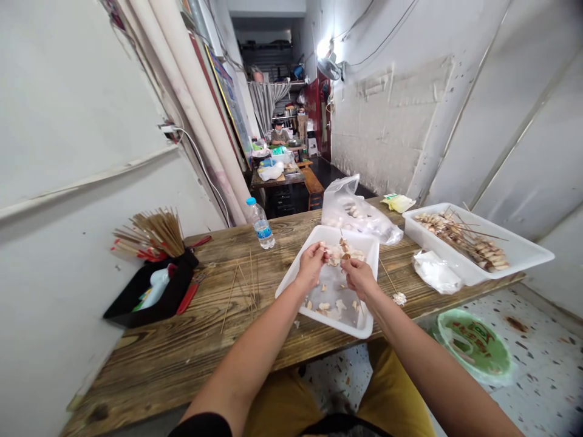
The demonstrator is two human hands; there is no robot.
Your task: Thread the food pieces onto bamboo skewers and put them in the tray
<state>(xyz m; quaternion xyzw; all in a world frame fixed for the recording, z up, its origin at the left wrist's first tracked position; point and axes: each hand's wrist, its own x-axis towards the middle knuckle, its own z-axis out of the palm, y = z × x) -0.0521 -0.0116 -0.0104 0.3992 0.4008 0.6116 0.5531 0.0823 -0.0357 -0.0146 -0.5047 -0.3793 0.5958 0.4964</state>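
A white plastic tray (296,267) stands in front of me with pale, brown-edged pieces (339,306) in it that look like mushroom. Over its far half, my right hand (359,276) is closed on a thin wooden skewer with a few brown and white pieces threaded on it. To the left of that skewer, my left hand (312,266) pinches a small pale mushroom piece between thumb and fingers. Just right of the tray, another skewer (387,274) lies on the wood with a pale clump at its near end.
Loose skewers (250,282), a water bottle (262,227) and a black box (150,291) with bundled skewers are on the left. A plastic bag (357,212) sits behind the tray. Filled skewers lie in a second tray (505,267). A green-lined bin (476,346) stands below. Someone sits far back.
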